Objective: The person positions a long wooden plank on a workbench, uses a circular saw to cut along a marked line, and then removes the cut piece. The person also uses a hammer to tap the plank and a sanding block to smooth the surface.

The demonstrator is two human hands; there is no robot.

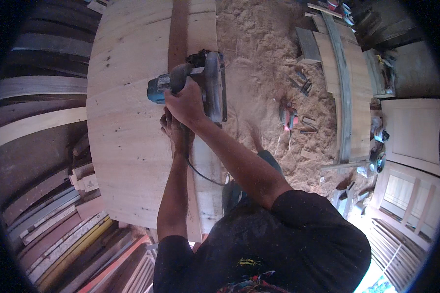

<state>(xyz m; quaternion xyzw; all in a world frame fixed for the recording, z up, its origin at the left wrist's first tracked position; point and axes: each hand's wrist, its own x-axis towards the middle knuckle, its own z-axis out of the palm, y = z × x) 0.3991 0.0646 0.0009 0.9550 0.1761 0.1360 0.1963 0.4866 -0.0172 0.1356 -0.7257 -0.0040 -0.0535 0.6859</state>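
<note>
My right hand [187, 102] is wrapped round the rear handle of a circular saw [213, 88] with a teal motor housing and a rounded blade guard. The saw sits at the right edge of a large pale plywood sheet [124, 132]. Along the sheet runs a reddish-brown wooden strip [178, 29], passing under the saw. Just behind the saw, my left hand [176, 134] lies low over the strip, its visible fingers spread at the left. My right forearm hides part of it. A dark power cord [205, 177] trails back from the saw toward my body.
Sawdust [254, 73] covers the floor on the right, with a red power tool [289, 118] and wood offcuts [300, 85] on it. Stacked boards [41, 85] line the left. Further right lie more panels [357, 97] under a long grey board [343, 83]. Cabinet doors [410, 134] stand beyond.
</note>
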